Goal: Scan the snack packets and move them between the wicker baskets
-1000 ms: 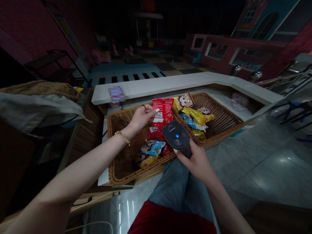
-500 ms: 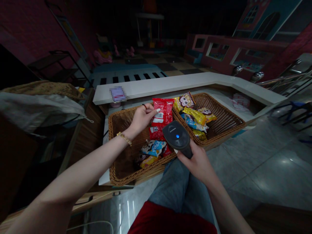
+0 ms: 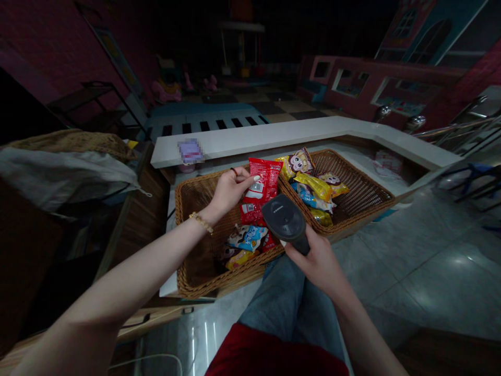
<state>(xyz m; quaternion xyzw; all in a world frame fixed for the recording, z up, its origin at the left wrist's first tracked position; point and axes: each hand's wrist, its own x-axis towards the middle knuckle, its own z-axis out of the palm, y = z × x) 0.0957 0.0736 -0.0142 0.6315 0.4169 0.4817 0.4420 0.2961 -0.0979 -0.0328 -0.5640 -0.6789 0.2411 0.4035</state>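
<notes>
A red snack packet [image 3: 261, 183] stood nearly upright at the far side of the left-hand wicker basket [image 3: 183, 224], close to where that basket met the second one. The person's left hand [image 3: 230, 192] was closed on its edge, pinching the packet between thumb and fingers, with a white barcode label [image 3: 254, 194] showing just beside the fingertips. A gold bracelet [image 3: 201, 223] circled that wrist. The right hand [image 3: 315, 259] gripped a black handheld barcode scanner [image 3: 284, 216] around its handle, holding the head just beside the packet and over the place where the baskets met. Below the red packet in the same basket lay a blue-and-white packet [image 3: 247, 237] and a yellow packet [image 3: 239, 258]. The right-hand wicker basket [image 3: 362, 209] held yellow packets printed with monkey faces [image 3: 299, 162] and a blue packet [image 3: 311, 197]. Both baskets sat on a pale surface [image 3: 364, 162] behind a raised white ledge [image 3: 274, 134]. Blue jeans [image 3: 289, 297] showed below the scanner, a crumpled cloth bundle [image 3: 58, 175] lay to the left, and grey floor tiles [image 3: 442, 271] spread to the right.
</notes>
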